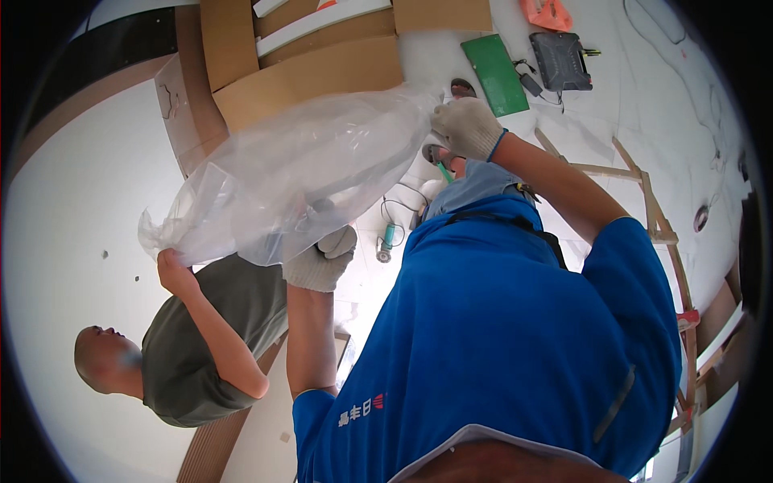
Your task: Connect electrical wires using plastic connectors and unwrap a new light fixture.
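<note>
A large, puffed-out clear plastic bag (298,153) stretches across the space in front of me, from upper right to lower left. My right hand (469,129), in a white knit glove, is closed on the gathered plastic at its right end. My left hand (322,262), gloved alike, curls its fingers at the bag's lower edge and grips the plastic there. At the far left end, a co-worker's bare hand (177,272) pinches the bunched plastic. A greyish band shows dimly through the film; I cannot tell what it is.
An open cardboard box (314,80) with white pieces inside lies beyond the bag. On the floor are a green board (495,74), a dark tool case (561,60), an orange bag (546,14) and a corded teal power tool (388,241). A wooden frame (656,201) stands at right.
</note>
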{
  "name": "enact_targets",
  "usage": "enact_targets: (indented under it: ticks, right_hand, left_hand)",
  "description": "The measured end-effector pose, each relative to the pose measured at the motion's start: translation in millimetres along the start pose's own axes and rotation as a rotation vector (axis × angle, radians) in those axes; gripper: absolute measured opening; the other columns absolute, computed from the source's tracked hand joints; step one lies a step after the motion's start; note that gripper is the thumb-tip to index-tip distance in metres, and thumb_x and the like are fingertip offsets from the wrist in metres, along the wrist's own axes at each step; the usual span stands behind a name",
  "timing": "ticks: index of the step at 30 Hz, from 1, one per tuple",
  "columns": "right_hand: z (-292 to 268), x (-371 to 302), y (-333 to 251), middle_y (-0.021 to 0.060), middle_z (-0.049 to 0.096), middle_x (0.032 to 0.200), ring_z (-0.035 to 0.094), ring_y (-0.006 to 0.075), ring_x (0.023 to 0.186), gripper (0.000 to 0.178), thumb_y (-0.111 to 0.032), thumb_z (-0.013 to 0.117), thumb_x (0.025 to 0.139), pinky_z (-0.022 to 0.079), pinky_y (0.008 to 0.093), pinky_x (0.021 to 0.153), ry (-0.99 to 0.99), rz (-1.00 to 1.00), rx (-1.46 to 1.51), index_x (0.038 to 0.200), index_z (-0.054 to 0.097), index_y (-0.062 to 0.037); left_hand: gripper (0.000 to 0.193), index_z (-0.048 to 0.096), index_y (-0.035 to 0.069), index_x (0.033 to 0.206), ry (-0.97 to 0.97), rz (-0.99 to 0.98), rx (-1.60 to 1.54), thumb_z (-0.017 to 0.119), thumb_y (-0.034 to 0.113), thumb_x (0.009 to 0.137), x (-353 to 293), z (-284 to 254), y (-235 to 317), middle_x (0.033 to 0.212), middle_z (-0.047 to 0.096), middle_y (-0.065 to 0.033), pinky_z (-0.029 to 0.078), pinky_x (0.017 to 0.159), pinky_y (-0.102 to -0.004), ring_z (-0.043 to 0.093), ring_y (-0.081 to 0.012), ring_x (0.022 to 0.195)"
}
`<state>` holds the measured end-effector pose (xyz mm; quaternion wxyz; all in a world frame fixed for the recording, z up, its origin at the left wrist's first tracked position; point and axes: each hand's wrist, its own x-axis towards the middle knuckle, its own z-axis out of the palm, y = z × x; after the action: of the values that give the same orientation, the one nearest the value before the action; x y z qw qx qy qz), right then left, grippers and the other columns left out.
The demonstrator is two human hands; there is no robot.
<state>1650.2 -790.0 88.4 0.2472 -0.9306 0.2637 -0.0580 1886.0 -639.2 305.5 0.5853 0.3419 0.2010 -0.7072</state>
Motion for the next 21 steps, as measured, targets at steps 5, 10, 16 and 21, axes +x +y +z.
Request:
enact_targets:
  ticks: [5, 10, 16, 21]
  right_hand:
    - [-37.9, -2.2, -24.6, 0.0088, 0.069, 0.083, 0.070, 0.0318, 0.079, 0.016, -0.025, 0.065, 0.090, 0.055, 0.0444, 0.070, 0.138, -0.043, 0.123, 0.083, 0.070, -0.0110]
    - [-104.3, 1.1, -52.5, 0.0088, 0.068, 0.084, 0.069, 0.0315, 0.080, 0.019, -0.027, 0.063, 0.093, 0.055, 0.0449, 0.071, 0.103, -0.104, 0.175, 0.087, 0.069, -0.0101]
    - [-88.9, -0.1, -40.7, 0.0104, 0.069, 0.086, 0.068, 0.0329, 0.083, 0.021, -0.028, 0.061, 0.096, 0.055, 0.0461, 0.074, 0.069, -0.064, 0.167, 0.092, 0.070, -0.0094]
    - [-88.9, -4.0, -50.2, 0.0106, 0.073, 0.096, 0.070, 0.0317, 0.089, 0.030, -0.039, 0.072, 0.089, 0.056, 0.0445, 0.077, -0.013, 0.074, 0.165, 0.098, 0.071, -0.0102]
  left_hand:
    - [0.044, 0.056, 0.010, 0.092, 0.142, 0.082, 0.197, 0.042, 0.048, 0.110, -5.1, -5.6, 6.2, 0.059, 0.038, -0.0017, 0.024, 0.041, -0.0264, 0.028, -0.0137, 0.044]
    - [0.042, 0.058, 0.005, 0.098, 0.059, 0.068, 0.355, 0.043, 0.042, 0.110, -8.2, -15.4, 12.7, 0.058, 0.039, -0.0001, 0.027, 0.040, -0.0273, 0.034, -0.0137, 0.043]
    - [0.024, 0.063, 0.000, 0.099, 0.281, 0.347, 0.474, 0.054, 0.022, 0.102, -27.4, -17.6, 16.5, 0.058, 0.040, 0.0009, 0.027, 0.041, -0.0279, 0.035, -0.0125, 0.043]
    - [0.035, 0.060, 0.003, 0.104, -0.108, 0.531, 0.541, 0.047, 0.035, 0.108, -58.6, -31.5, 38.1, 0.055, 0.035, 0.0024, 0.032, 0.040, -0.0263, 0.031, -0.0130, 0.039]
